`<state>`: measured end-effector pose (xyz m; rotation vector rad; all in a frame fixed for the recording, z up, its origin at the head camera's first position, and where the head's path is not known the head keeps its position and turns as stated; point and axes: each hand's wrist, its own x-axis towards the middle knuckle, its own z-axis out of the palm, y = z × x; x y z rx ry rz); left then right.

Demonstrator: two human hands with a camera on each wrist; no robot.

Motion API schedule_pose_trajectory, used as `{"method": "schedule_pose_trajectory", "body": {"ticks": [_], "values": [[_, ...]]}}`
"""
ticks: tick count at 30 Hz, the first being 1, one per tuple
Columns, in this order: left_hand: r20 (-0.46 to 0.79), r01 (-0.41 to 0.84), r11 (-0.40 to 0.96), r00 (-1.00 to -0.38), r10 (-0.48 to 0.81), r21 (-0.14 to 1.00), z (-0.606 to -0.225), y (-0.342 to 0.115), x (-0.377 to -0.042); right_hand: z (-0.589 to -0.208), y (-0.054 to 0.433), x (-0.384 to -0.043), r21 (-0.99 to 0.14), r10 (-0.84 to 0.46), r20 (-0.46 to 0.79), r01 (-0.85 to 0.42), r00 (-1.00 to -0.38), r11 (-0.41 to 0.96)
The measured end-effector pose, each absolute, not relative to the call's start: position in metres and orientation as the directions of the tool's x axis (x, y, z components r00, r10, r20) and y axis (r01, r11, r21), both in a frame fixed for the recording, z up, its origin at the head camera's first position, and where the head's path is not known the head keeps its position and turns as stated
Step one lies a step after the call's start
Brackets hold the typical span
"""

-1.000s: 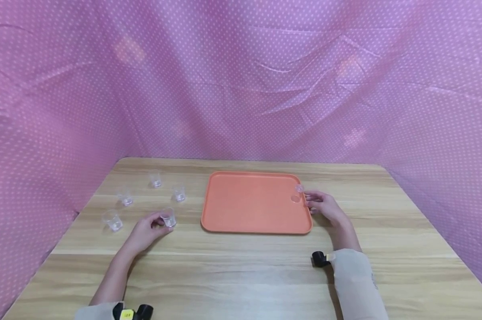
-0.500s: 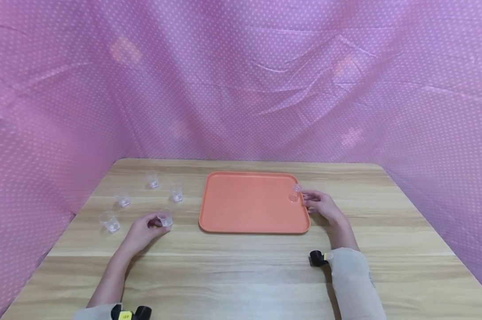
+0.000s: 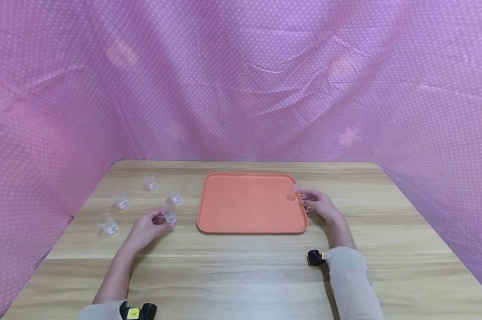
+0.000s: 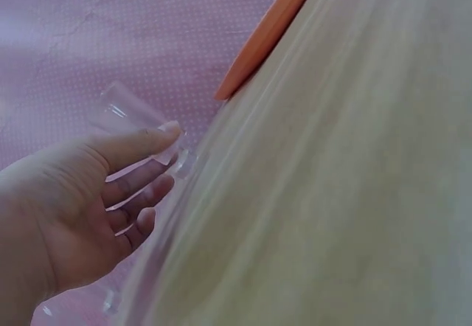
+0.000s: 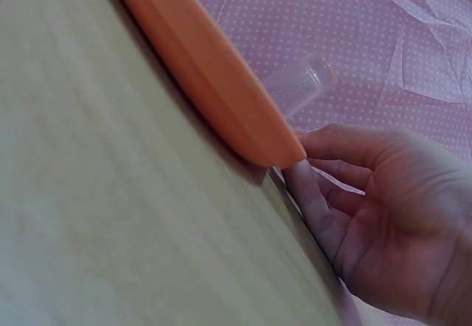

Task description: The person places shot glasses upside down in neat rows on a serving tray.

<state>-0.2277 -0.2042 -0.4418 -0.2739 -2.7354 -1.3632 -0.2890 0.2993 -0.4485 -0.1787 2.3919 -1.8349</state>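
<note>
Thumb and fingers of my left hand (image 3: 146,231) pinch a clear plastic cup (image 3: 170,217) to the left of the tray. In the left wrist view that cup (image 4: 133,112) leans back, with its base beyond the fingertips close over the table. My right hand (image 3: 320,205) grips the right edge of the orange tray (image 3: 245,202). The right wrist view has the thumb at the tray rim (image 5: 276,141) and a finger beneath it. Another clear cup (image 3: 293,193) stands on the tray near the right fingertips, its thin rim ring downward.
Several clear cups stand on the wooden table (image 3: 233,275) at the left: a front one (image 3: 110,226), one behind it (image 3: 122,202), a far one (image 3: 151,183) and one nearer the tray (image 3: 174,197). A pink dotted curtain (image 3: 241,89) hangs around the table.
The left hand and its cup have moved slightly right, toward the tray, and the cup leans more. The right hand stays at the tray's edge. The head view has shifted a little.
</note>
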Motion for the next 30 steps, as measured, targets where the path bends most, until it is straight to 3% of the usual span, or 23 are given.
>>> {"method": "schedule_pose_trajectory", "body": {"ticks": [10,19,30], "values": [[0.076,0.141,0.527,-0.987,0.142,0.838,-0.415,-0.177,-0.242,-0.455,0.303,-0.294,-0.963,-0.164,-0.016,-0.029,-0.986,0.267],[0.192,0.274,0.508,-0.959,0.208,0.817,-0.406,-0.143,-0.262,-0.454,0.302,-0.292,-0.962,-0.163,-0.023,-0.023,-0.986,0.271],[0.206,0.314,0.519,-0.944,0.257,0.795,-0.400,-0.102,-0.280,-0.456,0.302,-0.293,-0.966,-0.168,-0.016,-0.029,-0.986,0.258]]}}
